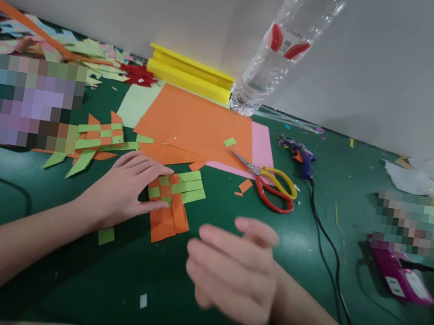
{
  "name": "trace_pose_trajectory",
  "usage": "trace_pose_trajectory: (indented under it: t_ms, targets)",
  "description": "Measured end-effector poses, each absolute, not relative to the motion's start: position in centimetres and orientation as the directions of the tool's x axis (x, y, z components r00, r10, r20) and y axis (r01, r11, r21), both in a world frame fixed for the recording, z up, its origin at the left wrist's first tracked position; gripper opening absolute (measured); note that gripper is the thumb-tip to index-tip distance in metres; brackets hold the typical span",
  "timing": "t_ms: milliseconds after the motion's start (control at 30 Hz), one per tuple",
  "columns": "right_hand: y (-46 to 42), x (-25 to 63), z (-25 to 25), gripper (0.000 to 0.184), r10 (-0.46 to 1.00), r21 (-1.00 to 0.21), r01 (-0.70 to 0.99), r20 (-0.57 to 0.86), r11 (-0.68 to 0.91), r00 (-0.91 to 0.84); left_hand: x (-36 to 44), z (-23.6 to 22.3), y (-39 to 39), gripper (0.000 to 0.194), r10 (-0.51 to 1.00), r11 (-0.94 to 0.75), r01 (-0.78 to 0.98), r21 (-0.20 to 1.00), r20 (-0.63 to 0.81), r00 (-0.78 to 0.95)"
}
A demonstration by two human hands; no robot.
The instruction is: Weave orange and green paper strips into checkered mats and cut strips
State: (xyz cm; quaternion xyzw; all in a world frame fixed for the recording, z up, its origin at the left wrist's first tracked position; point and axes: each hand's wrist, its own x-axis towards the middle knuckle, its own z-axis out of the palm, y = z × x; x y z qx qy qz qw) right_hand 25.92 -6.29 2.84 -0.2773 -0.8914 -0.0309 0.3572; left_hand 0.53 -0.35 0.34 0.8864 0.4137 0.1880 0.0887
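A small woven mat of orange and green paper strips [173, 198] lies on the green table [121, 273]. My left hand [124, 189] rests flat on the mat's left edge, fingers stretched out and pressing it down. My right hand [233, 269] hovers above the table to the right of the mat, blurred by motion, its fingers loosely curled with nothing visible in them. A second, larger woven piece [99, 138] lies to the upper left of my left hand.
Orange [198, 124] and pink sheets lie behind the mat, with red-and-yellow scissors [275, 185] on them. A clear plastic bottle [284, 47], yellow folded paper [190, 73], a blue glue gun [302, 157] with black cable, and paper scraps surround them. A purple device [401, 274] sits right.
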Motion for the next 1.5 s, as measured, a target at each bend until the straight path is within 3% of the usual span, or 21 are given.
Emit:
trace_pose_trajectory:
  t_ms: [33,67,133,233,400,533,667,733,900,967,1133,1300,1500]
  targets:
    - [-5.6,25.7,3.0,0.011,0.294,0.005,0.420,0.708,0.907,-0.642,0.5,0.3,-0.3,0.051,0.773,-0.634,0.698,0.334,0.263,0.577]
    - [-4.9,25.5,3.1,0.012,0.264,0.063,0.433,0.710,0.899,-0.653,0.5,0.2,-0.3,0.051,0.779,-0.627,0.692,0.358,0.268,0.567]
    - [-3.8,25.1,3.2,0.018,0.355,0.030,0.528,0.707,0.849,-0.612,0.6,0.2,-0.3,0.050,0.795,-0.604,0.671,0.430,0.273,0.541]
    - [-2.9,24.8,2.9,0.023,0.534,-0.121,0.634,0.671,0.764,-0.515,0.8,0.4,-0.3,0.042,0.845,-0.519,0.618,0.590,0.247,0.474]
    - [-2.7,25.0,2.1,0.036,0.716,-0.372,0.670,0.601,0.643,-0.354,1.0,1.2,-0.6,0.031,0.920,-0.351,0.492,0.796,0.196,0.339]
    - [-3.0,24.9,1.9,0.062,0.843,-0.610,0.596,0.474,0.522,-0.254,1.2,1.7,-0.8,0.030,0.958,-0.206,0.313,0.927,0.125,0.259]
    - [-3.3,24.5,1.5,0.076,0.934,-0.811,0.463,0.296,0.357,-0.200,1.2,1.6,-0.8,0.032,0.983,-0.127,0.165,0.978,0.101,0.154]
    - [-3.4,24.3,1.3,0.071,0.950,-0.857,0.422,0.215,0.295,-0.226,1.2,1.5,-0.8,0.033,0.989,-0.112,0.120,0.986,0.099,0.105]
    - [-3.7,24.0,1.4,0.022,0.962,-0.870,0.438,0.131,0.228,-0.241,1.5,1.4,-0.8,0.031,0.995,-0.101,0.081,0.992,0.099,0.028]
    - [-3.8,24.0,1.5,0.011,0.968,-0.862,0.457,0.132,0.218,-0.212,1.5,1.3,-0.7,0.030,0.994,-0.107,0.055,0.993,0.106,0.020]
    - [-3.7,24.3,1.8,0.008,0.946,-0.813,0.485,0.274,0.323,-0.171,1.4,1.1,-0.7,0.037,0.986,-0.119,0.031,0.992,0.115,0.117]
    - [-3.4,24.5,2.4,0.004,0.850,-0.692,0.505,0.486,0.516,-0.204,1.6,2.1,-1.1,0.039,0.949,-0.122,0.164,0.979,0.067,0.307]
    - [-3.6,24.4,2.5,0.005,0.830,-0.691,0.463,0.501,0.555,-0.246,1.8,2.3,-1.2,0.029,0.921,-0.217,0.354,0.910,0.070,0.384]
